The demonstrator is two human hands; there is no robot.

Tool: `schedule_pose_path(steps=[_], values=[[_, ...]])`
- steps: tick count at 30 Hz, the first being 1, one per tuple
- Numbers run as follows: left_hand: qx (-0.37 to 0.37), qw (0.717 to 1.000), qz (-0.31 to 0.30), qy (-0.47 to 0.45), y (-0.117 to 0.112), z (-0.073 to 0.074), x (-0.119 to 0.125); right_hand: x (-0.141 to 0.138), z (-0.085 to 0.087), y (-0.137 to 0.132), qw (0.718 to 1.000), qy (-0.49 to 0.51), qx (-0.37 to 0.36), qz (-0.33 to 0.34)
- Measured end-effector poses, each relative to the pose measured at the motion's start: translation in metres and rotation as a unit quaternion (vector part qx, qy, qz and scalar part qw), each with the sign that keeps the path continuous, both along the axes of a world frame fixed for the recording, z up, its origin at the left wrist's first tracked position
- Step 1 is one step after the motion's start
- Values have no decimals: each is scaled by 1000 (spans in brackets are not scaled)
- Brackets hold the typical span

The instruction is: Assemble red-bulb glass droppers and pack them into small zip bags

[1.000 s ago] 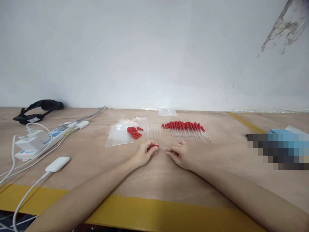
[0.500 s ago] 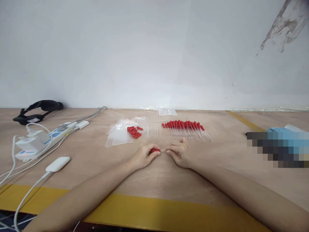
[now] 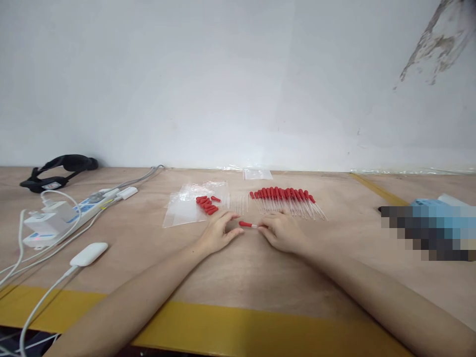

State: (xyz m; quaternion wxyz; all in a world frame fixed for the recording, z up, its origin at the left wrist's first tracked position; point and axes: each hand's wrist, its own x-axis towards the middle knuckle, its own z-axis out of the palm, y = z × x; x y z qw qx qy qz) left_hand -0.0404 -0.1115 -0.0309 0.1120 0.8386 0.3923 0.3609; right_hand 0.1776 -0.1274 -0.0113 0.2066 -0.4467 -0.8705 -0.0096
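Note:
Between my hands is a dropper [image 3: 245, 224] with a red rubber bulb pointing left and a thin clear tube. My right hand [image 3: 281, 230] pinches its tube; the tube's far end is hidden by the fingers. Just left of the bulb, my left hand [image 3: 220, 232] holds nothing, thumb and fingers apart. Beyond the left hand lies a small pile of loose red bulbs [image 3: 205, 204]. Several clear tubes [image 3: 238, 204] lie side by side to the right of that pile. Farther right is a row of droppers [image 3: 284, 195], red bulbs toward the wall.
Clear plastic bags [image 3: 182, 210] lie under and beside the loose bulbs, and another bag [image 3: 258, 174] is near the wall. On the left are a power strip [image 3: 84, 212] with cables, a white device [image 3: 89, 254] and a black headset [image 3: 61, 171]. A blue item [image 3: 433, 213] is at right.
My left hand has let go of the red bulb and moved slightly left, its fingers opening. The dropper, now in the right hand alone, has shifted slightly toward the wall.

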Motion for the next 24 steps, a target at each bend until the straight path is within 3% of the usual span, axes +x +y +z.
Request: schedule_pose_path(steps=[2, 5, 10, 16, 24], values=[[23, 999, 17, 14, 6, 0, -7, 3, 4, 11, 997, 27, -35, -61], [-2, 999, 8, 35, 11, -2, -13, 3, 7, 35, 982, 73, -61, -166], [-32, 998, 9, 55, 12, -5, -12, -12, 3, 77, 944, 38, -52, -323], [-29, 998, 7, 59, 14, -5, -13, -31, -7, 100, 934, 19, -65, -351], [-16, 997, 9, 73, 12, -8, -13, -34, -9, 93, 944, -1, -47, -326]])
